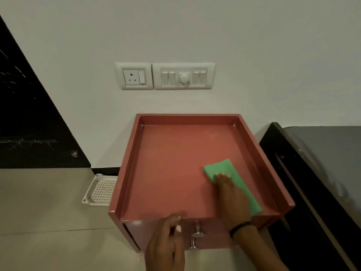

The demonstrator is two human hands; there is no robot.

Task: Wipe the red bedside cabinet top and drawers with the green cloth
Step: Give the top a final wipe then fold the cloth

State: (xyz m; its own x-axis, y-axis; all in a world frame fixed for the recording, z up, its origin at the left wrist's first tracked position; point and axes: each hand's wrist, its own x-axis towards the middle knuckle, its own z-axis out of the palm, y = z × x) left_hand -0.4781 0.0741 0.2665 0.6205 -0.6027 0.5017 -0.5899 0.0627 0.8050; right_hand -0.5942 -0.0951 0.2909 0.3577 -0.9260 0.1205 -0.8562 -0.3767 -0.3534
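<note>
From the head camera, a red bedside cabinet (172,169) with a recessed, tray-like top and raised rims on three sides stands against a pale wall. On the right part of that top lies a folded green cloth (226,169), reaching from mid-depth to the cabinet's front edge. The right hand (232,200) lies flat on the cloth, fingers stretched forward and close together, pressing it onto the surface instead of gripping it; a dark band circles the wrist. The left hand (168,239) is at the cabinet's front edge, left of centre, its fingers curled over the lip of the top and the thumb pointing along the front; it has hold of nothing but the edge. Just right of this hand, two round metal knobs (197,234) stick out of the drawer fronts, one above the other. On the wall above the cabinet sit a white socket plate (134,76) and a white switch panel (183,76). Left of the cabinet, on the beige floor, a white perforated plastic tray (101,189) leans against the wall. Right of the cabinet is a black-framed bed (312,182).
</note>
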